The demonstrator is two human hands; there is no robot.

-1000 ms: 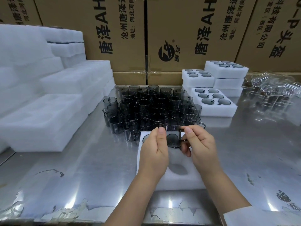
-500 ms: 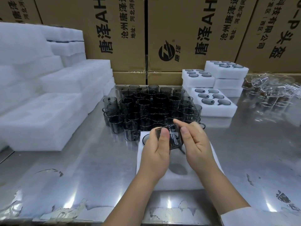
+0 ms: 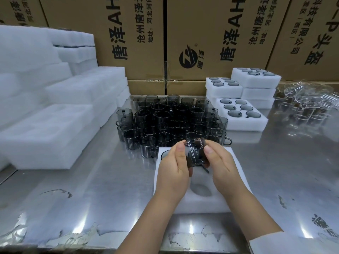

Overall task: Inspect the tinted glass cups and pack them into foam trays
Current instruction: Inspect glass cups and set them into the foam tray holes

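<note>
Since one second ago, both hands tilt the smoke-tinted glass cup, clamped, above the white foam tray: inspection; seating follows.

Smoke-grey tinted glass cup, centre of frame, marked with thin pale vertical streaks of reflection. Same dark grey tint on massed cups above centre. White foam tray below centre; grey oval hollow. White foam stacks at left. White packed trays upper right, with grey-blue cup bottoms. Brown cardboard cartons along top, printed with black characters and a round black logo. Silver metal table, with bright glare patches. Colourless clear glassware at far right.
</note>
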